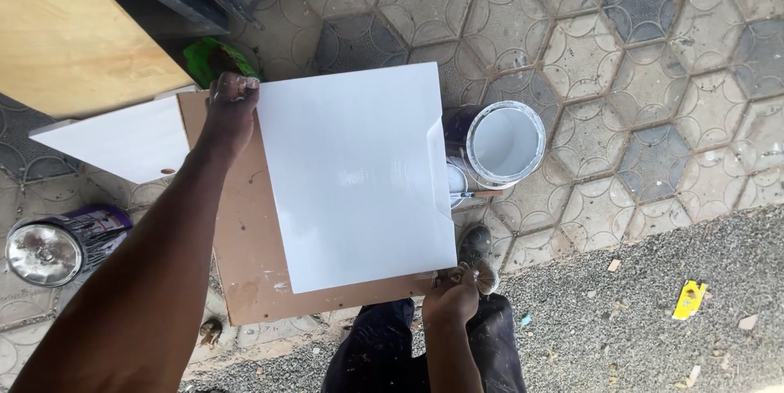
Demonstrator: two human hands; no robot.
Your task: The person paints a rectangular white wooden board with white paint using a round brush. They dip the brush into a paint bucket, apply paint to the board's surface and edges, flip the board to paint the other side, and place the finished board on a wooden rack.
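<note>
Now | glossy white panel | both hands' grip at opposite corners

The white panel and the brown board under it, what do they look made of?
White panel: probably board coated in glossy white paint; it mirrors the light. Brown board: seems fibreboard or hardboard, matte, unpainted, with small drilled holes. Both hands grip the panel's corners.

panel: i see a glossy white board, wet-looking sheen, roughly square with a notch on its right edge
pose: flat, face up, slightly turned
place: over a brown board, gripped at its far-left and near-right corners
</note>
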